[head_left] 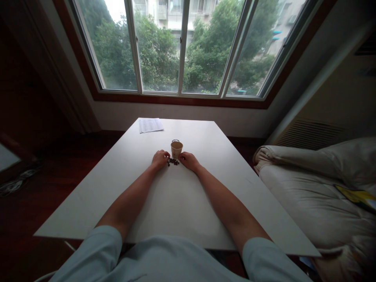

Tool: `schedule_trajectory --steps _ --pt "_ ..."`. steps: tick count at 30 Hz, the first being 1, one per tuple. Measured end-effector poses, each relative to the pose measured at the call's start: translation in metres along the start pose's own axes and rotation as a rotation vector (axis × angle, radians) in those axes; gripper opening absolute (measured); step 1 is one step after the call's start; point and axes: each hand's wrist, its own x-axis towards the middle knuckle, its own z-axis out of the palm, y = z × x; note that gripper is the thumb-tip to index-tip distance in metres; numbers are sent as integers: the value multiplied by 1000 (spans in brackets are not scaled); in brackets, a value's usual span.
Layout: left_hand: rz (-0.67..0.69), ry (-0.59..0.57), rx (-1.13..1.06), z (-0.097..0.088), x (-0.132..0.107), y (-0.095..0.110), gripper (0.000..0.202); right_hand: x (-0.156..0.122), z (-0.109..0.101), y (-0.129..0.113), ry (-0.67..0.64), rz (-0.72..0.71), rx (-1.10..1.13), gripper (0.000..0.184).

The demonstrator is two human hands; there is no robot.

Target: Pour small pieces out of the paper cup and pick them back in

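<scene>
A tan paper cup (176,150) stands upright on the white table, its mouth towards me. In front of its base lies a small loose pile of dark bean-like pieces (174,161), too small to name for sure. My left hand (160,159) rests at the left edge of the pile, fingers curled in and their tips at the pieces. On the other side my right hand (189,161) has its fingers bent together close to the cup's lower right side and the pile. Whatever either hand's fingertips hold is too small to make out.
The white table (176,211) reaches towards the window wall. Printed paper sheets (150,125) lie at its far left. Behind the cup is a small dark ring-like object (175,140), partly hidden. A pale sofa (296,196) stands to the right; cables (17,182) lie at left.
</scene>
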Motion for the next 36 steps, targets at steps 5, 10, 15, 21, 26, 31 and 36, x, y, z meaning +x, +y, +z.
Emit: schedule_trajectory --steps 5,10,15,21,26,31,36 --pt "-5 0 13 -2 -1 2 21 0 -4 1 148 112 106 15" --pt "14 6 10 -4 -3 4 20 2 -9 2 278 212 230 16" --pt "-2 6 -30 -5 -2 5 17 9 -8 3 334 336 528 22" --pt "-46 10 -79 -4 0 3 17 17 -8 5 426 400 787 34" --pt "-67 8 -96 -3 0 3 17 24 -13 -3 450 461 1002 38" --pt "-65 17 -106 -3 -1 3 16 31 -21 -15 389 508 1126 40" --pt "-66 21 -107 -3 -1 5 16 34 -28 -24 329 502 1137 39"
